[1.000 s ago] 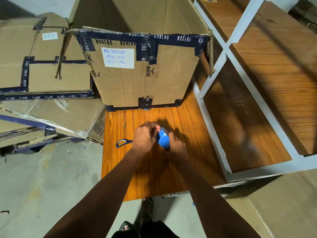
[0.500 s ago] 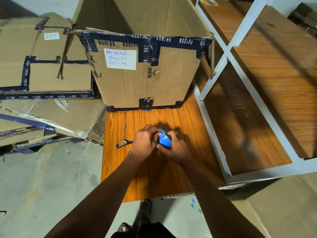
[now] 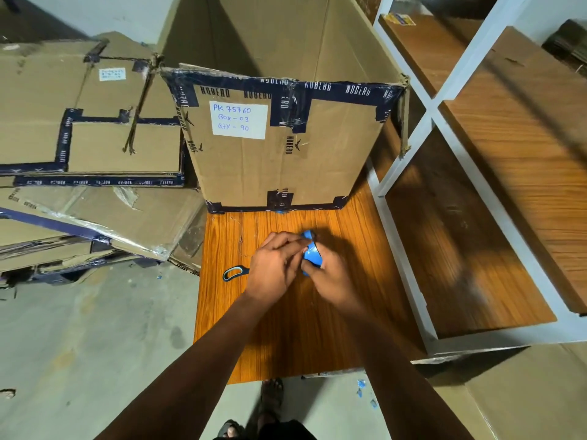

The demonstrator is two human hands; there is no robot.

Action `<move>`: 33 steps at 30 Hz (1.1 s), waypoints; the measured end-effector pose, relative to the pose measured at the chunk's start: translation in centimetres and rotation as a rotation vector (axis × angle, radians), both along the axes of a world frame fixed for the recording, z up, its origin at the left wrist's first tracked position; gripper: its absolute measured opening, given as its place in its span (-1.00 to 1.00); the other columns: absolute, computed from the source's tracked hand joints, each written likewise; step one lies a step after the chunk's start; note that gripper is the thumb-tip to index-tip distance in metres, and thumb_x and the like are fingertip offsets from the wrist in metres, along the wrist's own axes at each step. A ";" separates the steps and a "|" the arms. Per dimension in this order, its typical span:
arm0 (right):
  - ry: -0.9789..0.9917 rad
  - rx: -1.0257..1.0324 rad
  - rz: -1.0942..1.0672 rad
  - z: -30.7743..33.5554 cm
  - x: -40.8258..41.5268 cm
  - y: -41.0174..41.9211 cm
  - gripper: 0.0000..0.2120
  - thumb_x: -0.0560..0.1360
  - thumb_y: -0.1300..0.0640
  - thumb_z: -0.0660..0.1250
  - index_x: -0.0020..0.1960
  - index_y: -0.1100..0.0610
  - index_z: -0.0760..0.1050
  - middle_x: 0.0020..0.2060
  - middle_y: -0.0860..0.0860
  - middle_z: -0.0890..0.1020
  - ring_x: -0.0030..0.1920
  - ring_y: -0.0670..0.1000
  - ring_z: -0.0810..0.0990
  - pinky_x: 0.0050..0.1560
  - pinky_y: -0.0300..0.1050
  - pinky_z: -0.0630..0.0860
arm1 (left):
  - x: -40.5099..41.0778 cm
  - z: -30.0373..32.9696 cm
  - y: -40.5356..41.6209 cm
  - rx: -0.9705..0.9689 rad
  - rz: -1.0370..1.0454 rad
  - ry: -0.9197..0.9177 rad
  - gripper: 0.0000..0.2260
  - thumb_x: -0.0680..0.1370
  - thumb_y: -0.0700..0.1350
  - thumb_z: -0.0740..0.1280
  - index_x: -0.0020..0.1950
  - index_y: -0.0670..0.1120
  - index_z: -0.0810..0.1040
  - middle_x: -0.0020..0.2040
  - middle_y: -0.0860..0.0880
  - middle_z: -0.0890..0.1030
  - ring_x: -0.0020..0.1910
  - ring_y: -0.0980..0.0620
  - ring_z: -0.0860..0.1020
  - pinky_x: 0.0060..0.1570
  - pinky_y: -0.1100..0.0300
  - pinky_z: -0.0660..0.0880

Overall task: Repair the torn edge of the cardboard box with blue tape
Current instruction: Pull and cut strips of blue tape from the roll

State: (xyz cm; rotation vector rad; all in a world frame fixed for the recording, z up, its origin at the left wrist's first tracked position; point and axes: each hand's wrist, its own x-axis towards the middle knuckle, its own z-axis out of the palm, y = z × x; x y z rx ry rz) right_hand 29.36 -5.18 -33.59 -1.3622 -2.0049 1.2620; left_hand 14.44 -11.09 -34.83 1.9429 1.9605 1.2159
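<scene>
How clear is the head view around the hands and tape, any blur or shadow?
Head view: left hand and right hand slightly motion-blurred around the blue tape roll; their shadow darkens the table just right; wide-angle distortion bows the shelf frame.

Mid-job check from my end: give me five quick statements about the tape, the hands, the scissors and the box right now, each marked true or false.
1. Both hands hold the blue tape roll. True: the left hand and the right hand grip it above the wooden table.
2. Fresh blue tape already covers the box's top edge. False: the cardboard box shows only dark printed tape there.
3. The scissors are in the right hand. False: they lie on the table, left of the left hand.
4. The box label reads BOX-03. True.
5. The box lies flat on the floor. False: it stands on the table.
</scene>
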 end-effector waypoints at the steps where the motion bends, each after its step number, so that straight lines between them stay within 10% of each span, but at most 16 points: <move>1: 0.005 0.022 -0.009 0.6 -0.3 0.2 -0.69 0.60 0.23 0.43 0.33 0.15 0.56 0.04 0.00 0.69 0.04 -0.06 0.68 0.15 -0.04 0.66 | -0.3 0.8 0.2 0.025 -0.010 -0.006 -0.76 0.64 -0.18 0.42 0.30 -0.07 0.71 0.21 0.00 0.67 0.19 0.01 0.57 0.13 0.08 0.58; 22: 0.280 0.370 -0.040 18.3 -3.2 -0.9 -0.40 0.64 0.00 0.40 0.63 0.02 0.31 0.45 0.08 0.54 0.31 -0.03 0.63 0.26 -0.12 0.62 | -2.6 18.5 0.6 0.425 -0.021 -0.176 -0.70 0.62 -0.22 0.49 0.36 -0.15 0.69 0.33 -0.06 0.65 0.35 -0.04 0.57 0.33 -0.09 0.52; 33: 0.466 0.296 -0.081 23.3 -2.8 -3.2 -0.71 0.64 0.11 0.41 0.34 0.13 0.56 -0.07 -0.09 0.68 -0.11 -0.17 0.69 -0.18 -0.32 0.58 | -2.3 21.5 -0.8 0.555 -0.075 -0.166 -0.77 0.66 -0.20 0.40 0.31 -0.15 0.69 0.38 -0.15 0.63 0.37 -0.12 0.59 0.24 -0.22 0.58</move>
